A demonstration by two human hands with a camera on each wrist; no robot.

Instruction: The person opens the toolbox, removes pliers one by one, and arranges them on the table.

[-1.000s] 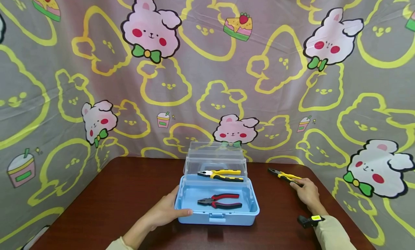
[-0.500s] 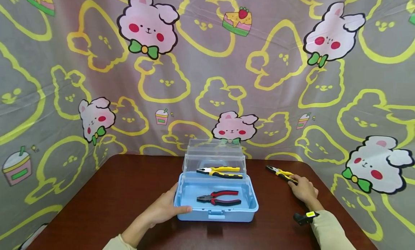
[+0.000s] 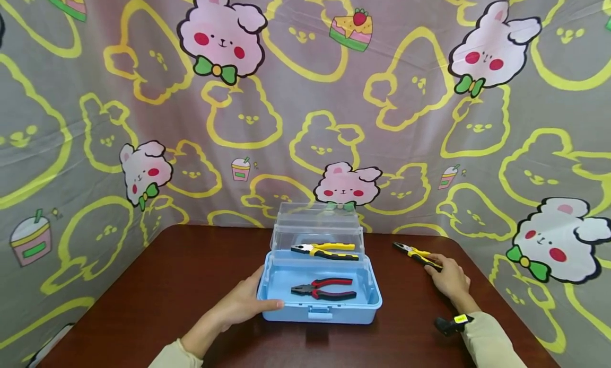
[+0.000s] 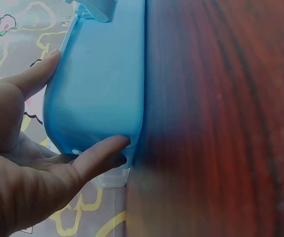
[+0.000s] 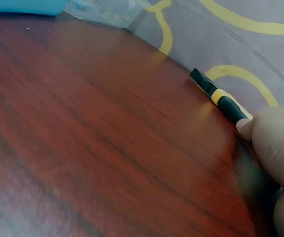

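A light-blue toolbox [image 3: 343, 315] stands with its clear lid [image 3: 317, 219] raised. My left hand [image 3: 241, 303] grips its left end, thumb over the front rim and the other fingers along the side; in the left wrist view, the fingers [image 4: 104, 155] press the blue wall. Red-and-black pliers [image 3: 315, 291] lie inside the box. Above them, yellow-and-black pliers [image 3: 313, 250] lie on a clear upper tray. Off to the right, my right hand [image 3: 451, 279] holds the handles of a second yellow-and-black pair of pliers [image 3: 416, 254], dark jaws pointing away to the left, low over the table.
The dark brown wooden table [image 3: 191, 272] reaches back to a grey curtain [image 3: 286, 92] printed with rabbits and yellow outlines. More curtain hangs along both sides. A black wrist device [image 3: 448, 325] sits by my right sleeve.
The head view shifts slightly. Both hands keep their places, the left on the toolbox and the right at the pliers.
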